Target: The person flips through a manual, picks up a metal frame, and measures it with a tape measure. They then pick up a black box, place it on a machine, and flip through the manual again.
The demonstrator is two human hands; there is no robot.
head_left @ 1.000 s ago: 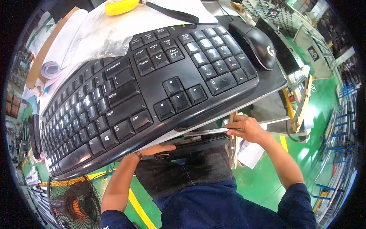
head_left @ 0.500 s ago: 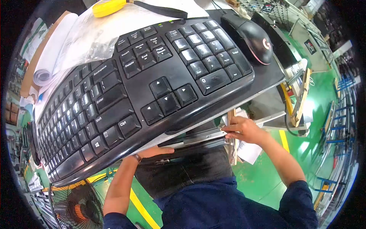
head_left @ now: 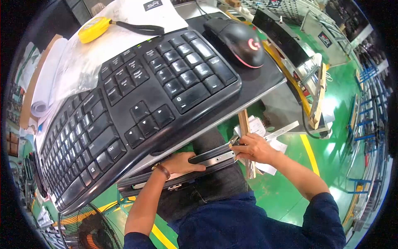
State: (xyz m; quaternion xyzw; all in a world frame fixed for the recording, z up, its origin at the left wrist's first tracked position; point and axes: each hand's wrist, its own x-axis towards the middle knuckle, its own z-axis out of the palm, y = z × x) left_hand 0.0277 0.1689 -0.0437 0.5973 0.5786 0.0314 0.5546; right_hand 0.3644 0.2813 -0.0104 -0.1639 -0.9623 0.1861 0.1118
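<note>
A long metal strip with small holes [head_left: 215,160] lies across my lap, just below the desk edge. My left hand [head_left: 181,162], with a brown band on the wrist, is closed around it, thumb along its near side. At the strip's right end, the fingers of my right hand [head_left: 253,148] pinch together beside a small metal fitting [head_left: 234,141]. A light bar [head_left: 282,132] passes behind the right hand. Dark rails [head_left: 141,182] run on to the left, under my left wrist.
Over the lap, a desk holds a black keyboard [head_left: 161,112], a mouse [head_left: 238,41], a yellow tape measure [head_left: 94,30] and rolled paper [head_left: 52,79]. Below right are a wooden strip [head_left: 243,123] and loose papers [head_left: 275,149]. A fan [head_left: 89,232] stands lower left.
The metal strip has come out from beneath the desk edge into fuller view. My left hand has moved right and closed on it; my right hand has shifted slightly left and down. The view has shifted.
</note>
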